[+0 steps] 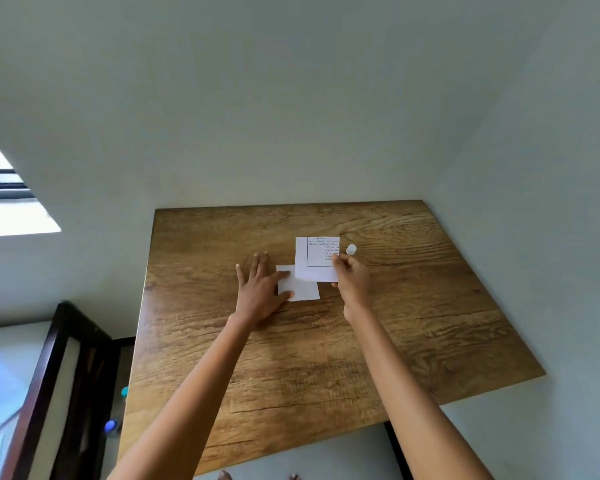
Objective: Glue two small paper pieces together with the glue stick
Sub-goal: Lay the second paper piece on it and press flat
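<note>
A blank white paper piece [300,288] lies flat on the wooden table [430,306]. My left hand [260,289] rests flat on the table with its thumb and forefinger pressing the blank piece's left edge. My right hand [352,277] pinches the right edge of a second paper piece [316,259] printed with a table and small text; this piece overlaps the blank one's upper right corner. A small white glue stick [351,250] stands on the table just beyond my right hand.
The table stands against a pale wall at the back and right. A dark wooden frame [49,393] and a window [7,202] are off to the left. Small blue objects [111,426] lie on the floor beside the table's left edge.
</note>
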### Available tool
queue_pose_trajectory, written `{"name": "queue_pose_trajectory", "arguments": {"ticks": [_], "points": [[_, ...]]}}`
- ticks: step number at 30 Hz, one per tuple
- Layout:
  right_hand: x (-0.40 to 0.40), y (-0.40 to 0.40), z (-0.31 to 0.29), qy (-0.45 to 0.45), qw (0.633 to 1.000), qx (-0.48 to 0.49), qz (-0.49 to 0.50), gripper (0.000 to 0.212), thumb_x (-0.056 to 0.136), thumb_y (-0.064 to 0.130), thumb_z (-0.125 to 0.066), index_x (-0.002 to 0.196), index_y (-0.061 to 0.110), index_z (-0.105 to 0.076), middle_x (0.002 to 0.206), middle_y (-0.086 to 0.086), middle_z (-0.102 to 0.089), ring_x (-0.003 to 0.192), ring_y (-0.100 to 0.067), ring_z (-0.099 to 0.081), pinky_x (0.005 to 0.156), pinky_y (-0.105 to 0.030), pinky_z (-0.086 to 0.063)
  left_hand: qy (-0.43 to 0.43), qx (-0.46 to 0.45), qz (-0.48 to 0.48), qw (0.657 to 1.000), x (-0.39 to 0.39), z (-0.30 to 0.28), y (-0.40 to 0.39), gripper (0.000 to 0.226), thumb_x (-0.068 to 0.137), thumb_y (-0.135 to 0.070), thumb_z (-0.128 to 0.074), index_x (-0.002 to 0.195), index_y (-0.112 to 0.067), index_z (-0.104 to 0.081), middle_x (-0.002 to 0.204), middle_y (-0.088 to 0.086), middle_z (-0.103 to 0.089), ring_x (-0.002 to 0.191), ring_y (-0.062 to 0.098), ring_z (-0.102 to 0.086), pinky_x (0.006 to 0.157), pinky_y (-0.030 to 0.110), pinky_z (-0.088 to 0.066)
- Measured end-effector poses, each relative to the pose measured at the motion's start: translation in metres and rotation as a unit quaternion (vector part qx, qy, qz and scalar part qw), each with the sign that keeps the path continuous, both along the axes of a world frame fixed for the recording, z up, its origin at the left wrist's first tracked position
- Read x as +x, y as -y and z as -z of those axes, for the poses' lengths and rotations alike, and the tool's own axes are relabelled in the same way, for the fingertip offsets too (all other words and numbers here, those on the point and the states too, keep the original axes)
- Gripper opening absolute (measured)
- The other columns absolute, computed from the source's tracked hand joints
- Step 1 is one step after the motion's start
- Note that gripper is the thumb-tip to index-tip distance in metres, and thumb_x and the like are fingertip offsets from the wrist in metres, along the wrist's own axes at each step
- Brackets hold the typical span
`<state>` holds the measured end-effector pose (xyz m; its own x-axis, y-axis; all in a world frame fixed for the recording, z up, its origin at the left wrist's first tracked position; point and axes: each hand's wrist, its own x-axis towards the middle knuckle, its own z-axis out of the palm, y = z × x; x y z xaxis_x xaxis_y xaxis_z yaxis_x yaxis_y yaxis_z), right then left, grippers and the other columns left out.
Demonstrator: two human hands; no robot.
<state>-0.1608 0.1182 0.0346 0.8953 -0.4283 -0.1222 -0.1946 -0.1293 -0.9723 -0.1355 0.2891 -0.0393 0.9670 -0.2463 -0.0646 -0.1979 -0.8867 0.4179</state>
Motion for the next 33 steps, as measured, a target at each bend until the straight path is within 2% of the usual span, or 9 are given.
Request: {"name": "queue_pose_trajectory", "arguments": {"ticks": [2,5,10,13,17,21,24,28,33], "points": [[-0.005,0.000,0.005,-0.002,1.000,0.000,-0.001,0.017,0.092,0.022,-0.056,0.077,0.025,-0.062,0.073,0.006,-0.064,0.061,-0.005,-0.054,0.050,-0.021,-0.044,0.009,0.001,-0.015,1.000,-0.003,0.001,-0.002,0.054,0.085,-0.053,-0.052,0.135,-0.034,-0.043,0.158,0.009,-0.001,0.145,0.026,0.011,0.109,0.057,0.015],[-0.007,-0.002,0.012,0.002,1.000,0.008,-0.016,0.013,0.093,0.022,-0.056,0.082,0.021,-0.063,0.072,0.002,-0.062,0.060,-0.006,-0.052,0.052,-0.024,-0.044,0.001,-0.008,-0.037,0.999,-0.011,0.003,-0.009,0.054,0.084,-0.055,-0.052,0.134,-0.035,-0.043,0.158,0.009,-0.003,0.145,0.025,0.010,0.109,0.058,0.015],[-0.006,-0.013,0.017,0.004,0.998,0.025,-0.066,0.013,0.093,0.022,-0.055,0.094,0.013,-0.064,0.080,0.008,-0.063,0.070,-0.003,-0.057,0.050,-0.013,-0.046,0.001,-0.024,-0.078,0.997,-0.023,0.003,-0.024,0.054,0.082,-0.055,-0.055,0.132,-0.035,-0.046,0.158,0.007,-0.005,0.145,0.024,0.008,0.111,0.058,0.013],[-0.007,-0.018,0.018,0.017,0.995,0.033,-0.090,0.009,0.091,0.019,-0.058,0.091,0.014,-0.066,0.083,0.007,-0.066,0.072,0.004,-0.060,0.057,-0.007,-0.045,0.020,-0.056,-0.104,0.993,-0.029,-0.002,-0.028,0.054,0.082,-0.054,-0.056,0.132,-0.035,-0.046,0.158,0.006,-0.007,0.146,0.024,0.005,0.111,0.058,0.012],[-0.010,-0.022,0.016,0.033,0.990,0.043,-0.127,0.007,0.089,0.019,-0.062,0.083,0.021,-0.065,0.081,0.012,-0.066,0.068,0.015,-0.059,0.059,-0.002,-0.043,0.037,-0.063,-0.107,0.992,-0.031,-0.009,-0.030,0.050,0.083,-0.048,-0.059,0.130,-0.033,-0.049,0.157,0.005,-0.012,0.146,0.024,0.002,0.112,0.057,0.010],[-0.008,-0.018,0.016,0.042,0.990,0.058,-0.125,0.007,0.088,0.020,-0.063,0.083,0.024,-0.065,0.083,0.011,-0.067,0.070,0.013,-0.060,0.060,-0.003,-0.044,0.040,-0.064,-0.103,0.992,-0.032,-0.010,-0.032,0.041,0.084,-0.034,-0.063,0.124,-0.033,-0.055,0.156,0.003,-0.017,0.146,0.023,-0.002,0.114,0.056,0.006],[-0.008,-0.015,0.017,0.042,0.989,0.073,-0.124,0.005,0.089,0.019,-0.062,0.087,0.018,-0.066,0.084,0.009,-0.067,0.073,0.006,-0.061,0.061,-0.004,-0.044,0.041,-0.050,-0.103,0.993,-0.035,-0.007,-0.031,0.041,0.082,-0.033,-0.065,0.122,-0.032,-0.056,0.155,0.003,-0.021,0.145,0.023,-0.006,0.114,0.054,0.004],[-0.010,-0.015,0.021,0.049,0.988,0.085,-0.117,0.013,0.089,0.016,-0.062,0.079,0.024,-0.065,0.081,0.011,-0.067,0.072,0.005,-0.060,0.063,-0.007,-0.046,0.057,-0.046,-0.118,0.990,-0.036,-0.005,-0.030,0.032,0.082,-0.032,-0.065,0.113,-0.030,-0.059,0.152,0.004,-0.028,0.144,0.023,-0.011,0.114,0.052,0.003],[-0.010,-0.023,0.029,0.035,0.987,0.099,-0.125,0.007,0.090,0.014,-0.059,0.092,0.009,-0.064,0.086,0.001,-0.066,0.076,-0.006,-0.058,0.065,-0.017,-0.045,0.064,-0.043,-0.120,0.990,-0.039,-0.008,-0.029,0.022,0.084,-0.031,-0.063,0.106,-0.031,-0.064,0.149,0.003,-0.032,0.143,0.024,-0.016,0.114,0.054,0.002]]}}
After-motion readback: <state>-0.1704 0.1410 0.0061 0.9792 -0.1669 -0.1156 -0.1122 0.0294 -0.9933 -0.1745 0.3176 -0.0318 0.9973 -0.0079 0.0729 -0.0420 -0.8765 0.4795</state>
